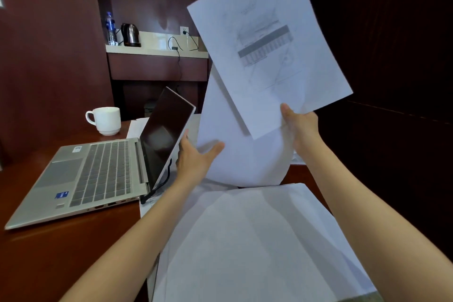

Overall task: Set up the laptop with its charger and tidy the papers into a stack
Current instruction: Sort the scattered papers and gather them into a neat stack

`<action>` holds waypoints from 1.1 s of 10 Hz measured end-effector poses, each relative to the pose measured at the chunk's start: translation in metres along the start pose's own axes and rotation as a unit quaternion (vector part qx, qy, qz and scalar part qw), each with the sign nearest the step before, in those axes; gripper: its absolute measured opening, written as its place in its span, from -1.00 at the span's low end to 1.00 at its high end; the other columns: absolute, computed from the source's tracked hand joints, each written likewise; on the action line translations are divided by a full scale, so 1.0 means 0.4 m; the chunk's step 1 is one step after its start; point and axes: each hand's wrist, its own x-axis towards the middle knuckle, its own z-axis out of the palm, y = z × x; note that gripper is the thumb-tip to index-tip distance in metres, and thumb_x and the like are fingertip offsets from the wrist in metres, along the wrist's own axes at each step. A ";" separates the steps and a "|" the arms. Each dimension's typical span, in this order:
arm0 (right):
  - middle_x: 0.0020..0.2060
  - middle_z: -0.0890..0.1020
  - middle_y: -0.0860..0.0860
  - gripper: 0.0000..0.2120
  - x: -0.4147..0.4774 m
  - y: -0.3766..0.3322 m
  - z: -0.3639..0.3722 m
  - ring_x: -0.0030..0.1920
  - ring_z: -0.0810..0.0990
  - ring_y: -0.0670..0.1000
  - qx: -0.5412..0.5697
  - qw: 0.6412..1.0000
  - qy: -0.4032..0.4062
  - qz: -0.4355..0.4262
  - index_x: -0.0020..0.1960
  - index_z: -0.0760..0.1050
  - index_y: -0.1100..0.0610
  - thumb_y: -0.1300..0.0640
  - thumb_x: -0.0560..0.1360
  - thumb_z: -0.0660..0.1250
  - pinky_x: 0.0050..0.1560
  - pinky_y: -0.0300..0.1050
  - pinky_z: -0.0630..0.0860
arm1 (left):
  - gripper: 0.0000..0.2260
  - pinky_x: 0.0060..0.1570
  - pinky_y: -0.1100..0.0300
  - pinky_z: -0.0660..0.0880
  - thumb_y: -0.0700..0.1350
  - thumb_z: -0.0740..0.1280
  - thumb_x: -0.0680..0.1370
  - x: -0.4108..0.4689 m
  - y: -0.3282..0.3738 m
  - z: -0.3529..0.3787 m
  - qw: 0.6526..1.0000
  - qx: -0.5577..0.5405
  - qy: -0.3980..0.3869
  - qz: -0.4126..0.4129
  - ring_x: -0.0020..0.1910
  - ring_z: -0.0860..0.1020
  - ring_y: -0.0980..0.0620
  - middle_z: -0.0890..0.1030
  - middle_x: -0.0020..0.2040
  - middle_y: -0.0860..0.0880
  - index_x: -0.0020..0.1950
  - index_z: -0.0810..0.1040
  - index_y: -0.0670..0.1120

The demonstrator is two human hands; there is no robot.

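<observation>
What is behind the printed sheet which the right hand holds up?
A second sheet, blank white, shows directly behind the printed sheet; the left hand holds its left edge. The right hand pinches the printed one. Whatever stands behind both is covered.

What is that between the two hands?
In the head view, a curled blank sheet hangs between the left hand and right hand, with a corner of the printed sheet over it.
</observation>
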 end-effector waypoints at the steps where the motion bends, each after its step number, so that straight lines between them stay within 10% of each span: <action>1: 0.08 0.60 0.12 -0.63 0.003 0.010 -0.010 0.06 0.60 0.12 0.002 1.000 -0.008 0.013 0.25 0.44 0.27 0.23 0.48 0.38 0.16 0.05 0.51 | -0.29 0.13 0.17 0.44 0.01 0.44 0.44 0.043 0.044 -0.001 0.986 -0.154 -0.038 -0.042 0.18 0.49 0.04 0.46 0.30 -0.03 0.48 0.17 -0.09; 3: 0.18 0.54 0.08 -0.64 0.015 0.009 -0.045 0.17 0.52 0.09 -0.063 0.996 0.038 -0.045 0.35 0.37 0.23 0.17 0.58 0.24 0.26 -0.01 0.42 | -0.87 -0.44 0.44 0.43 -0.12 0.44 0.46 0.081 0.085 0.008 0.989 -0.075 -0.122 0.026 -0.26 0.57 0.16 0.63 -0.15 0.05 -0.03 0.59 -0.10; 5: 0.12 0.56 0.16 -0.67 0.013 0.011 -0.067 0.16 0.51 0.16 -0.188 0.958 0.155 -0.150 0.25 0.46 0.24 0.14 0.65 0.03 -0.01 -0.16 0.34 | -0.86 -0.34 0.33 0.35 -0.15 0.24 0.59 0.090 0.100 0.044 0.994 -0.096 -0.006 0.059 -0.26 0.46 0.04 0.51 -0.29 0.04 -0.10 0.54 -0.15; 8: 0.33 0.43 0.16 -0.66 -0.017 0.035 -0.007 0.21 0.48 0.10 0.176 0.957 0.156 0.167 0.37 0.30 0.28 0.24 0.62 0.09 -0.12 -0.31 0.46 | -0.73 0.24 0.04 0.40 -0.12 0.05 0.66 0.078 0.078 0.100 0.967 -0.253 0.035 -0.019 0.12 0.49 -0.08 0.53 0.12 -0.07 0.27 0.43 -0.14; 11: 0.06 0.52 0.16 -0.67 -0.065 0.103 0.021 0.05 0.46 0.14 0.081 0.960 0.069 0.259 0.35 0.32 0.26 0.28 0.60 0.06 0.17 -0.03 0.40 | -0.69 0.30 0.11 0.35 -0.08 0.01 0.67 0.051 0.093 0.113 0.945 -0.324 0.033 -0.015 0.23 0.45 0.02 0.51 0.20 0.04 0.32 0.41 -0.08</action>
